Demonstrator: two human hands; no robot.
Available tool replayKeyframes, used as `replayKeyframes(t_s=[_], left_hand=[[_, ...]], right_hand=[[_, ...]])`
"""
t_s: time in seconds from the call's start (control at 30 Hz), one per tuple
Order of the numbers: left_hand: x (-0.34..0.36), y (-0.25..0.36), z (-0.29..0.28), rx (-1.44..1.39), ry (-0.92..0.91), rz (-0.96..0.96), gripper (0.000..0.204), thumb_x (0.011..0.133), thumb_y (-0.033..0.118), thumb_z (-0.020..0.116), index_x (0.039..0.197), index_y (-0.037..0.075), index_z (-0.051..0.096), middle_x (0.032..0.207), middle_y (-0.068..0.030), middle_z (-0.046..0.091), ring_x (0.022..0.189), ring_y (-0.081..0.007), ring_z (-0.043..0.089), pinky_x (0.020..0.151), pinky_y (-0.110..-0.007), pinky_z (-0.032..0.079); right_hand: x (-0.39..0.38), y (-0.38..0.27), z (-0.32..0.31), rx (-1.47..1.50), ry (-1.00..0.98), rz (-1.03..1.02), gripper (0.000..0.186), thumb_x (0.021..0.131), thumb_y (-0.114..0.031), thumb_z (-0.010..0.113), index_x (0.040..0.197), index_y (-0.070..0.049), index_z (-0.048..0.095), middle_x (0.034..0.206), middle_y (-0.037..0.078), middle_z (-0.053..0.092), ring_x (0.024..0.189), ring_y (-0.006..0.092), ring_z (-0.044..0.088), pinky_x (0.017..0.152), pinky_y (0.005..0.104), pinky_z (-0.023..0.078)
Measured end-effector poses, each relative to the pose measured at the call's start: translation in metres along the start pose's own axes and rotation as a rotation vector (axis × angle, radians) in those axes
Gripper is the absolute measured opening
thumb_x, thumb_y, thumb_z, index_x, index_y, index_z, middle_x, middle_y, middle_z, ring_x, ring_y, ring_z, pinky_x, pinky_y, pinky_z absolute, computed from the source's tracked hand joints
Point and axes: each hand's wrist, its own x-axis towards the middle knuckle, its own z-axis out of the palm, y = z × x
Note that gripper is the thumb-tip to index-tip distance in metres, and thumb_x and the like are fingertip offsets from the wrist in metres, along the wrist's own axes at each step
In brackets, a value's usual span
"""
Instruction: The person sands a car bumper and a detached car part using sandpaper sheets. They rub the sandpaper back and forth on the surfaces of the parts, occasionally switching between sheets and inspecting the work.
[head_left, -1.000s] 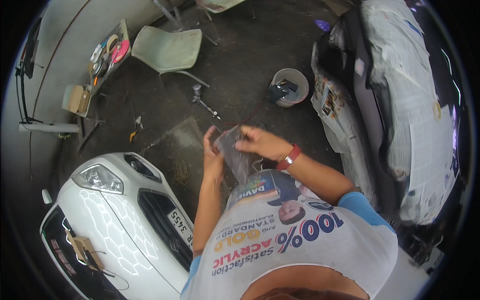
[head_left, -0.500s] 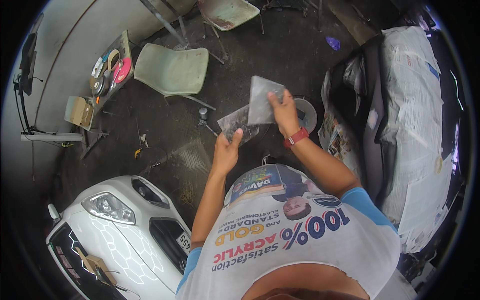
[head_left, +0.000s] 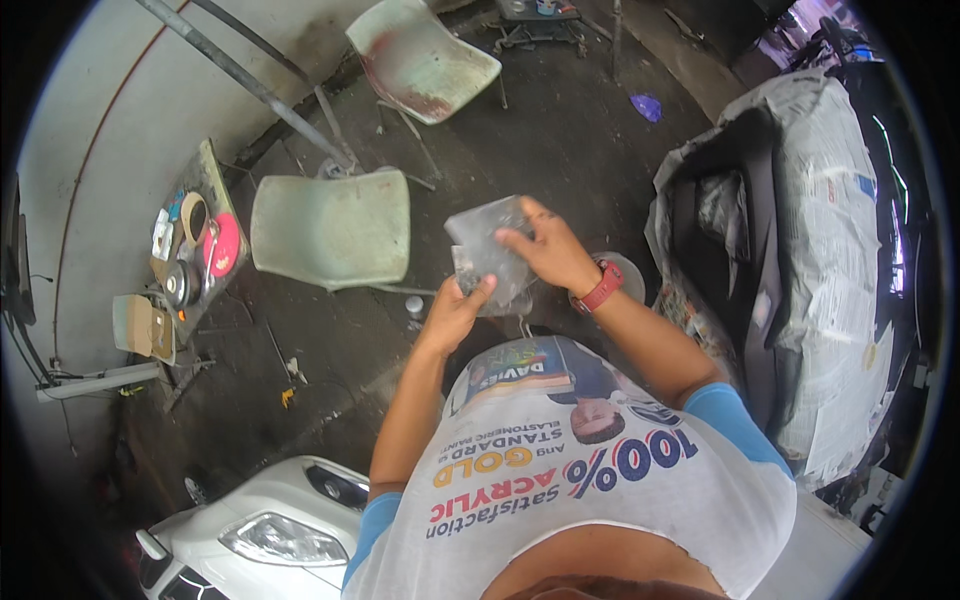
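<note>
My left hand (head_left: 452, 318) grips a thin, flat grey rectangular plate (head_left: 470, 268) by its near edge, thumb on top. The plate's face looks smeared and mottled. In my right hand (head_left: 548, 250) is a second flat grey rectangle (head_left: 470, 222), paler and smoother, held by its right side between thumb and fingers. The paler piece overlaps the far part of the mottled plate; whether their faces touch I cannot tell. Both pieces are in front of my shirt, above the dark floor. A red band circles my right wrist.
Ahead stands a pale green chair (head_left: 335, 225), with a stained chair (head_left: 425, 65) beyond. A small table (head_left: 205, 185) on the left bears tape and a pink disc. A white car (head_left: 270, 540) is at lower left, a paper-masked vehicle (head_left: 830, 300) at right. A round pail (head_left: 630, 275) sits behind my right wrist.
The paler rectangle has moved down and left over the mottled plate, with my right hand. My left hand has shifted slightly nearer. The whole view has turned, so chairs and car sit lower.
</note>
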Motion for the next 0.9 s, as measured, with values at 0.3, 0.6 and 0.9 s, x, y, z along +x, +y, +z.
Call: replayKeyframes(t_s=[0.3,0.6,0.9], left_hand=[[0.109,0.072,-0.082,-0.251,-0.062,0.107,0.062,0.098,0.027,0.076,0.147,0.003,0.049,0.145,-0.0118,0.06,0.133,-0.0252,0.058,0.116,-0.042,0.042],[0.188,0.117,-0.084,-0.051,-0.008,0.18,0.042,0.099,0.016,0.075,0.136,0.002,0.061,0.13,-0.0088,0.07,0.122,-0.0188,0.063,0.109,-0.036,0.045],[0.286,0.168,-0.032,0.404,-0.03,0.205,0.038,0.103,0.027,0.071,0.127,-0.002,0.069,0.12,-0.0126,0.075,0.113,-0.0199,0.068,0.1,-0.036,0.05]], right_hand=[[0.072,-0.035,0.026,0.356,-0.298,0.161,0.051,0.107,-0.037,0.063,0.144,-0.003,0.055,0.138,0.014,0.063,0.134,0.0249,0.058,0.115,0.04,0.043],[0.137,-0.01,-0.032,0.958,0.168,0.538,0.028,0.107,-0.035,0.063,0.117,-0.009,0.066,0.1,0.0,0.071,0.082,0.0117,0.07,0.071,0.0316,0.061],[0.239,0.039,-0.101,-0.096,0.305,0.02,0.034,0.1,-0.019,0.071,0.122,0.001,0.056,0.109,0.015,0.073,0.097,0.0184,0.072,0.085,0.035,0.058]])
